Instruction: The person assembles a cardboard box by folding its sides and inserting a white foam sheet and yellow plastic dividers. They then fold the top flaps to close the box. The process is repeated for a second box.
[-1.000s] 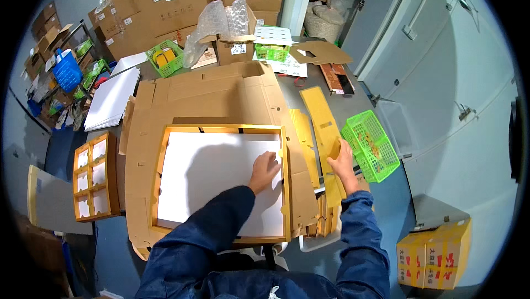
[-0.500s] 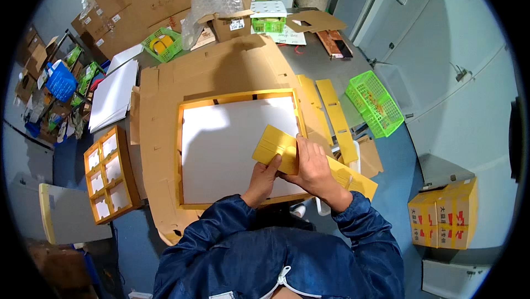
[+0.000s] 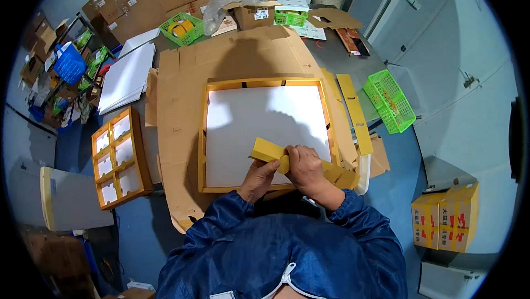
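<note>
Strip (image 3: 269,149) in the grip, plain yellow and folded: its near-left end stood in angled faces, a rounded tab showed between the hands, and the creased tail ran out beyond the right wrist! The left hand (image 3: 258,180) pinched it, thumb on top; the right hand (image 3: 309,171) clasped it, fingers curled over. Beneath the grip lay a white panel (image 3: 248,117) inside a yellow frame (image 3: 202,133), on cardboard (image 3: 176,106). Right of the grip, a flat yellow piece (image 3: 356,112); farther right, a green basket (image 3: 403,119). Well left, a six-cell tray (image 3: 144,161)!
</note>
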Demonstrator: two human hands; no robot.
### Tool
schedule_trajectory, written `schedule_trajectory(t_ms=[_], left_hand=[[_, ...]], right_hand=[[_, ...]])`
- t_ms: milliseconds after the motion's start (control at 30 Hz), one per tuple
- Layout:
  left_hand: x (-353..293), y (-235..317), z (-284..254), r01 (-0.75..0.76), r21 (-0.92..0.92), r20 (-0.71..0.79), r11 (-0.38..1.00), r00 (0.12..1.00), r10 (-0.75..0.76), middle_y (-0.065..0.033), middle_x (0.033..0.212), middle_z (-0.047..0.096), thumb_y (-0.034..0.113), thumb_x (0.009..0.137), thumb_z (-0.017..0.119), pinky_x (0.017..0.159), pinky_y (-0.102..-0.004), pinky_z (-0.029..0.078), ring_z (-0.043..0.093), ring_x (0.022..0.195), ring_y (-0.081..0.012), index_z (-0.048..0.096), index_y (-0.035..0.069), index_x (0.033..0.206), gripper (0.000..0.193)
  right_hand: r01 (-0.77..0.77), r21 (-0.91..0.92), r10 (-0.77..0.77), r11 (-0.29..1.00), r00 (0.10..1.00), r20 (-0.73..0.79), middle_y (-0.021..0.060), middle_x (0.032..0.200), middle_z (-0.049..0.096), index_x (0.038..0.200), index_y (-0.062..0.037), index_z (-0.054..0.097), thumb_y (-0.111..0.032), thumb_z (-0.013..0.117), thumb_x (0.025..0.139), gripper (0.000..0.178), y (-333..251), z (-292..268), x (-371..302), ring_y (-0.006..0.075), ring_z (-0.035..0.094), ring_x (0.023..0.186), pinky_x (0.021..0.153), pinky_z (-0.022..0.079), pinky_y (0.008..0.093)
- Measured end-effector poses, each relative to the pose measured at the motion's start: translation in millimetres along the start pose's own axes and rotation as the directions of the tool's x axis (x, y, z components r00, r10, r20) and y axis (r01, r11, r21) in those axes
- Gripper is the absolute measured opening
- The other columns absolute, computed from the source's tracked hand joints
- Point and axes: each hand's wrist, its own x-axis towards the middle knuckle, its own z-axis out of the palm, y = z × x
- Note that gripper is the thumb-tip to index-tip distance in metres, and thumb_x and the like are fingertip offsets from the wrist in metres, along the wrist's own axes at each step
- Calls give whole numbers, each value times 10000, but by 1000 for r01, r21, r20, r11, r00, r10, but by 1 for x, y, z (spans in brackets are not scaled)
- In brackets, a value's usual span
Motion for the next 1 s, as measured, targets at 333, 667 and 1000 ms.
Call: schedule_trajectory(t_ms=[333,667,1000], left_hand=[[-14,32,8,-192,226,276,955,953,127,-109,1397,435,242,867,668,1101,-396,298,374,1326,-243,507,109,1208,400],[-33,78,-16,-268,52,103,962,960,262,-136,1206,587,237,941,574,1003,-443,432,551,1148,-267,545,34,1184,318],[-31,120,-72,-605,-184,-80,774,794,602,-88,1149,570,259,984,482,1069,-467,374,477,1232,-290,543,53,1122,255]], right_hand=[[-682,497,56,537,617,785,148,1057,598,1216,5,475,-237,787,687,661,-5,-37,10,260,601,979,828,479,353],[-663,362,-48,655,442,896,261,1226,530,1346,60,360,-403,776,691,904,-13,-27,18,336,537,1143,964,416,367],[-592,439,-146,676,477,867,251,1212,543,1333,63,393,-523,772,666,965,26,-23,20,349,541,1136,986,412,369]])
